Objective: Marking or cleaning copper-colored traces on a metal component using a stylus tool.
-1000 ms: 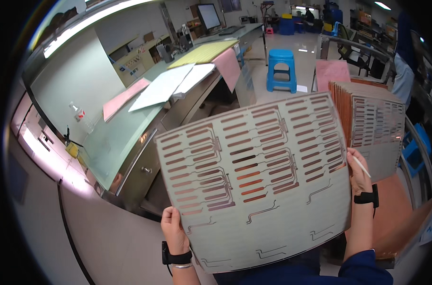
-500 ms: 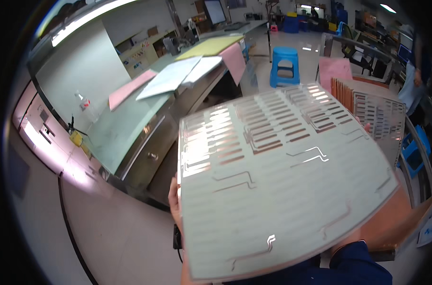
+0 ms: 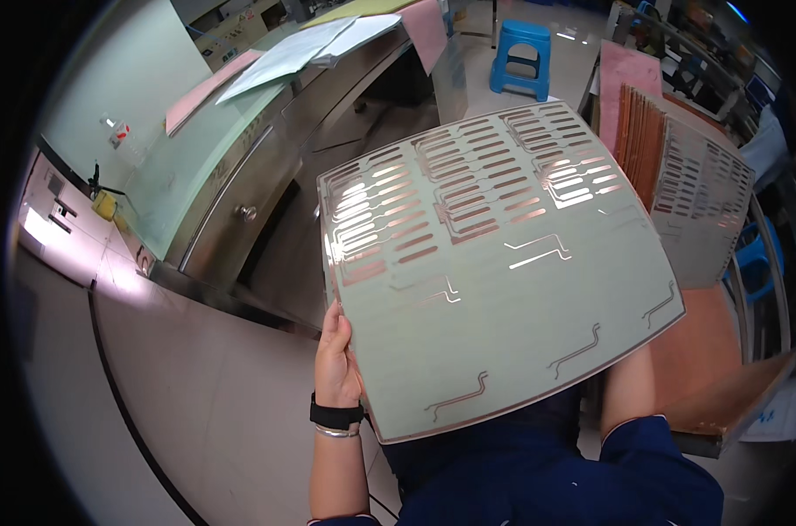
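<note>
A large pale green circuit board panel point(image 3: 494, 307) with copper traces is held up in front of me, tilted. Rows of shiny copper strips cover its far half; a few thin bent traces mark the near half. My left hand point(image 3: 335, 355) is closed on the panel's left edge, its thumb lying along the rim. A black band point(image 3: 336, 415) and a bracelet circle that wrist. From the right, my right forearm point(image 3: 630, 386) runs up behind the panel, which hides that hand and its fingers.
At right, a rack point(image 3: 757, 302) carries a patterned panel point(image 3: 700, 180) beside a stack of copper-coloured sheets point(image 3: 639, 140). A glass-topped bench point(image 3: 174, 197) at left bears white sheets point(image 3: 284, 57) and a pink sheet point(image 3: 207, 89). Beyond stands a blue stool point(image 3: 520, 61).
The panel has shifted toward the upper left in view and more of its near edge shows. My left hand and both forearms have come into clearer sight. The view has tipped downward.
</note>
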A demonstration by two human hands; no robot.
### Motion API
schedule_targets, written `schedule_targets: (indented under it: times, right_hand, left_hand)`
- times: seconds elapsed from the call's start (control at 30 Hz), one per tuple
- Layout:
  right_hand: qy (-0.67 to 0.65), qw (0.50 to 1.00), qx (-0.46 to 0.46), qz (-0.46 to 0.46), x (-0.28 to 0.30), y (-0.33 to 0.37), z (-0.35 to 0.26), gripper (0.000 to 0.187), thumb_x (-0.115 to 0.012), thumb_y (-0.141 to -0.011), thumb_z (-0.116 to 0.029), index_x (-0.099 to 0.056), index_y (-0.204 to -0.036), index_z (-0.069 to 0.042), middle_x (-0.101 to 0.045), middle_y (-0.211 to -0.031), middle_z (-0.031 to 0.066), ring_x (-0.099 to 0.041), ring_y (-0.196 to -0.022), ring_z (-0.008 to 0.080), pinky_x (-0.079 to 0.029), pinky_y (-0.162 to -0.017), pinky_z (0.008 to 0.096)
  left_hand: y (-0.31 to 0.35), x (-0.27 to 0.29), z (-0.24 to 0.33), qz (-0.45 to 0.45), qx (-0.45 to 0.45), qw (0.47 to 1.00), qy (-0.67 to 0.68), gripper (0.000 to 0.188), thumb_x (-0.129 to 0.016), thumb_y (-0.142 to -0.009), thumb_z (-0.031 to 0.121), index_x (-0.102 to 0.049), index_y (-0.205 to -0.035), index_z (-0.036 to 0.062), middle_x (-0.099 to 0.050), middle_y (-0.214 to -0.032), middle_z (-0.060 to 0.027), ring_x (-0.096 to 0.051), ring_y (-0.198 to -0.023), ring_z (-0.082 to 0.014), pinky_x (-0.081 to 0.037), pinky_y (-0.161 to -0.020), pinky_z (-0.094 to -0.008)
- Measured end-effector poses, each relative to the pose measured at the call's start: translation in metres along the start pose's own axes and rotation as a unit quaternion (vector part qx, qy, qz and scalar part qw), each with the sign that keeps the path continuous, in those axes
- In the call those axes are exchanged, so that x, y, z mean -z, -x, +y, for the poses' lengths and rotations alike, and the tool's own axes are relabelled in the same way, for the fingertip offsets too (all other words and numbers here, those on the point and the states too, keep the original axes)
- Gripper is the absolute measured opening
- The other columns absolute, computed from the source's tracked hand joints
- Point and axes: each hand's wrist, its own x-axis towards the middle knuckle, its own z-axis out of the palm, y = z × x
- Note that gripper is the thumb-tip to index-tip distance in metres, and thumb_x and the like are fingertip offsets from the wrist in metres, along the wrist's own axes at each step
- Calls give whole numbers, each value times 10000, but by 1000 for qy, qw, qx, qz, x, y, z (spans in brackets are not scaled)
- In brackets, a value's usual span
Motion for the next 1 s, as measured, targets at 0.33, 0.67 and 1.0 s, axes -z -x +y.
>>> schedule_targets:
  times: [0.33, 0.67, 1.0]
  right_hand:
    - [-108, 992, -57, -31, 138, -21, 24, 329, -463, -985, -199, -479, -1257, -14, -503, -1350, 225, -514, -1241, 314, -441, -1045, 401]
    - [427, 889, 135, -94, 93, 4, 5, 398, -453, -1006, -253, -520, -1272, 35, -616, -1196, 151, -573, -1134, 212, -414, -987, 340]
    - [485, 768, 160, -386, 28, 70, 63, 158, -649, -798, -65, -680, -951, -40, -674, -902, 106, -638, -848, 266, -491, -782, 350]
  left_hand:
    - [-16, 63, -1, 79, -7, 991, -109, 354, -473, -996, 131, -482, -1332, 18, -575, -1274, -118, -566, -1144, -202, -482, -976, -328]
    - [-41, 78, 2, 89, -17, 968, -235, 409, -526, -980, 156, -459, -1349, -6, -571, -1281, -99, -553, -1142, -178, -436, -1000, -304]
    - [10, 18, -44, -112, -224, 620, -744, 498, -625, -848, 108, -524, -1335, 87, -425, -1435, -168, -355, -1363, -334, -240, -1125, -500]
